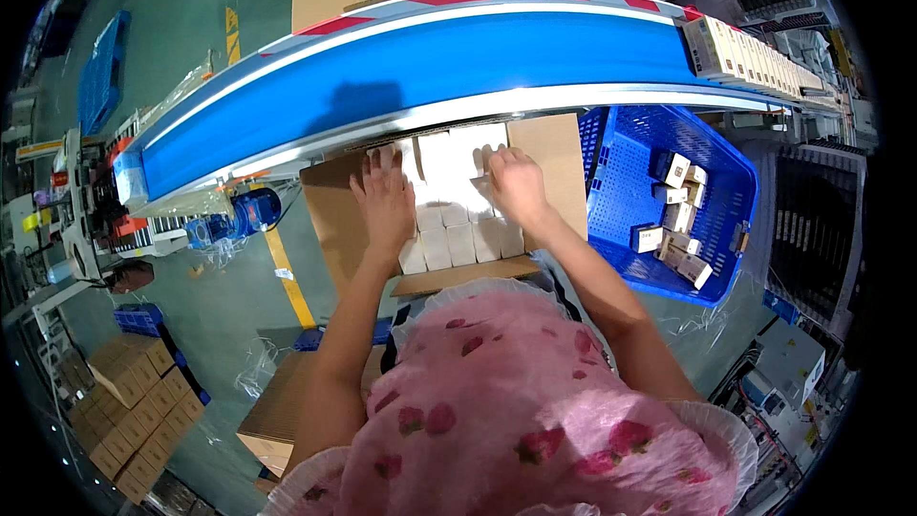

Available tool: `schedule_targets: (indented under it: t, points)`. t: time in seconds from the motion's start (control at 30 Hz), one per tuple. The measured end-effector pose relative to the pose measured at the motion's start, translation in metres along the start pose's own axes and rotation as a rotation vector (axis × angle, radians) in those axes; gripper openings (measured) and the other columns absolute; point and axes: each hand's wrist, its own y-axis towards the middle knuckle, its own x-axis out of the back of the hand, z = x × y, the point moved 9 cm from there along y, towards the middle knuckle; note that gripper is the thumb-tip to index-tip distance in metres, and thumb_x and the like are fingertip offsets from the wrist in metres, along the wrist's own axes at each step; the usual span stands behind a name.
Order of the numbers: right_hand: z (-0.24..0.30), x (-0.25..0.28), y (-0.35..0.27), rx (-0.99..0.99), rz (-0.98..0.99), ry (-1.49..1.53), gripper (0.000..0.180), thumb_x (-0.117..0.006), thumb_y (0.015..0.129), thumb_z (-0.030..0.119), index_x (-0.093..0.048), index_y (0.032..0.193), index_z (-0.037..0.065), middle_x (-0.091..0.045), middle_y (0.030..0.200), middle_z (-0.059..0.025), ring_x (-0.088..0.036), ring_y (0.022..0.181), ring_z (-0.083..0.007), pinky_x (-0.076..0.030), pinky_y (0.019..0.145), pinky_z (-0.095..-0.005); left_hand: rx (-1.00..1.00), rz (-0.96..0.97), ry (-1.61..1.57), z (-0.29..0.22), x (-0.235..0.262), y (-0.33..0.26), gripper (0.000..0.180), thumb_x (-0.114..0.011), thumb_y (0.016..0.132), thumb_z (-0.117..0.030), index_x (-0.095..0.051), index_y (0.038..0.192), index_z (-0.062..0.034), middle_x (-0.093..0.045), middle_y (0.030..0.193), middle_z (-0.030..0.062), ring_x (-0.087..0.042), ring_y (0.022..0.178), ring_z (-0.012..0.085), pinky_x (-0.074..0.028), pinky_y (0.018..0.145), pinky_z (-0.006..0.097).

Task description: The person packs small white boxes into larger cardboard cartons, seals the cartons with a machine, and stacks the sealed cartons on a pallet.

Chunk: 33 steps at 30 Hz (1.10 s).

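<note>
Gap btwn L hand (pixel 387 199) & R hand (pixel 517 187), over wht boxes (pixel 461 243); open from above. Boxes packed close. Carton flaps (pixel 562 167) splay L, R & near side. Far side: metal rail (pixel 430 115) bars low pass; rm over it. Belt (pixel 535 43) open mid & L; box row (pixel 712 48) blocks R end. Blue crate (pixel 621 167) just R of carton: walls block low, top open.

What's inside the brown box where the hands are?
Small white packs sit side by side in the brown box. The left hand and right hand hide some, and anything underneath the top ones is covered.
</note>
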Motion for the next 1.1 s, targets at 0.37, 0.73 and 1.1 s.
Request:
schedule_targets:
  t: [0.37, 0.73, 1.1]
  points:
    - [0.015, -0.042, -0.002, 0.380, 0.168, 0.074, 0.022, -0.043, 0.079, 0.020, -0.055, 0.072, 0.003, -0.051, 0.097, -0.0099, -0.035, 0.113, -0.0289, -0.025, 0.097, -0.0416, -0.199, 0.204, -0.222, -0.028, -0.033, 0.004, 0.049, -0.058, 0.069, -0.022, -0.045, 0.116, -0.0183, -0.041, 0.119, 0.0092, -0.038, 0.109, 0.0286, -0.030, 0.089, 0.048]
    - [-0.004, -0.006, -0.083, -0.038, 0.563, 0.278, 0.010, -0.046, 0.070, 0.005, -0.053, 0.072, -0.002, -0.055, 0.076, -0.0206, -0.053, 0.072, -0.0352, -0.042, 0.065, -0.0394, -0.137, 0.039, -0.203, -0.044, 0.040, 0.024, 0.020, -0.050, 0.073, -0.010, -0.053, 0.091, -0.0040, -0.053, 0.082, 0.0102, -0.048, 0.082, 0.0275, -0.037, 0.073, 0.040]
    - [-0.122, 0.030, -0.096, -0.639, -0.113, 0.033, 0.039, -0.052, 0.075, 0.034, -0.049, 0.083, -0.004, -0.054, 0.066, -0.0239, -0.053, 0.060, -0.0394, -0.045, 0.056, -0.0421, -0.205, 0.082, -0.132, -0.040, -0.044, -0.054, 0.058, -0.053, 0.071, -0.024, -0.034, 0.122, -0.0025, -0.030, 0.130, 0.0120, -0.027, 0.121, 0.0256, -0.016, 0.097, 0.049]
